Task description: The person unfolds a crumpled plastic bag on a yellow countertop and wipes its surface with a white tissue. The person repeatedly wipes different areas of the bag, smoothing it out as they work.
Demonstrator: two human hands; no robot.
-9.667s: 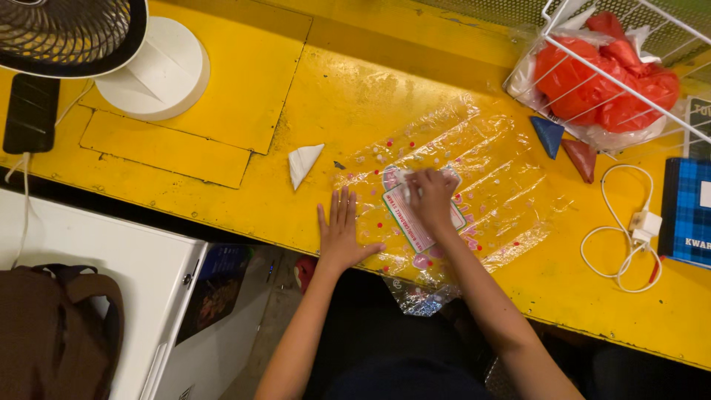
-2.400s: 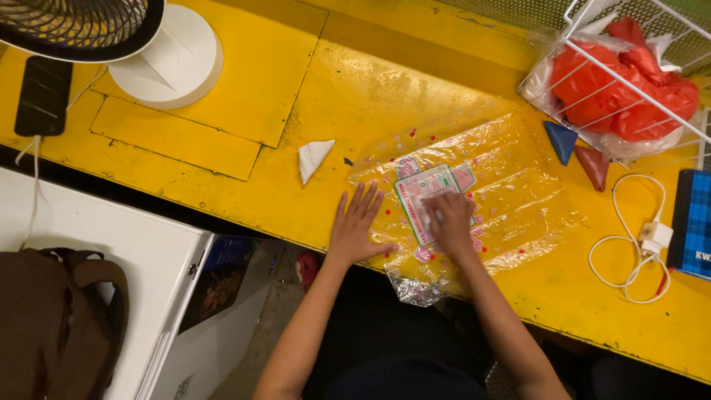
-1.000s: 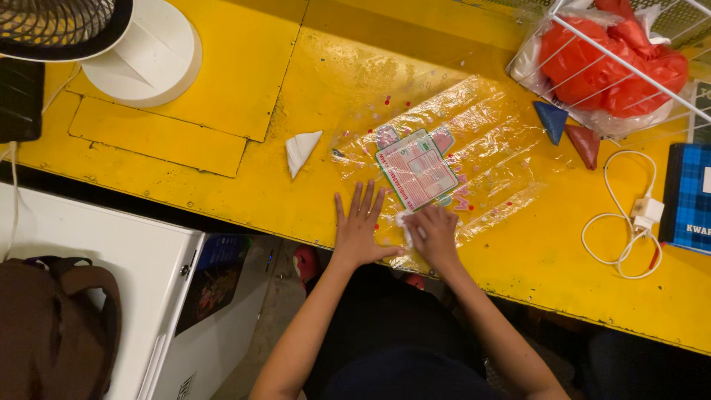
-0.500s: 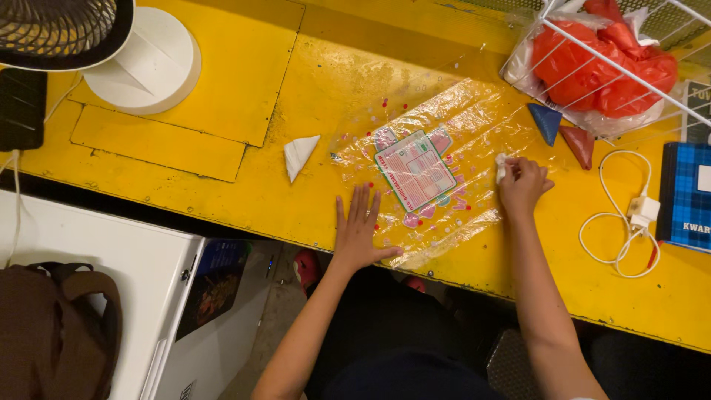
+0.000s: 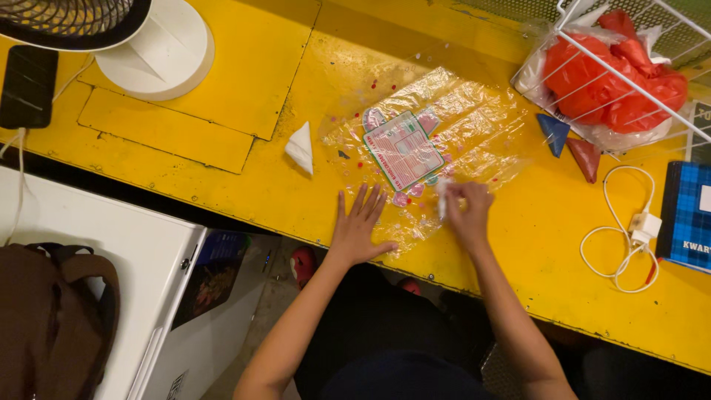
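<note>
The left hand [image 5: 357, 228] lies flat, palm down and fingers spread, on the near edge of a clear plastic bag [image 5: 437, 148] spread out on the yellow bench [image 5: 222, 96]; it grips nothing. Just beside it, the right hand [image 5: 466, 211] is closed, with the fingertips pinched on a small white piece [image 5: 443, 198] held against the bag; what that piece is cannot be told. The two hands are near each other but apart. The bag rests flat and crinkled near the middle of the bench, with a printed rectangular label [image 5: 402, 150] in red, green and white lying tilted in it, and small red and pink specks scattered about it. To the left of the bag, apart from it, lies a folded white paper triangle [image 5: 301, 147]. To the right, near the bench's edge, a coiled white cable with a charger [image 5: 629, 230] lies beside a blue chequered book [image 5: 687, 215]. Further back, a blue triangle [image 5: 553, 133] and a red triangle [image 5: 586, 157] lie just in front of a white wire basket [image 5: 592, 67] over a clear bag of red material [image 5: 615, 81]. At the far left stand a fan's white base [image 5: 163, 52] and a black phone [image 5: 28, 85].
</note>
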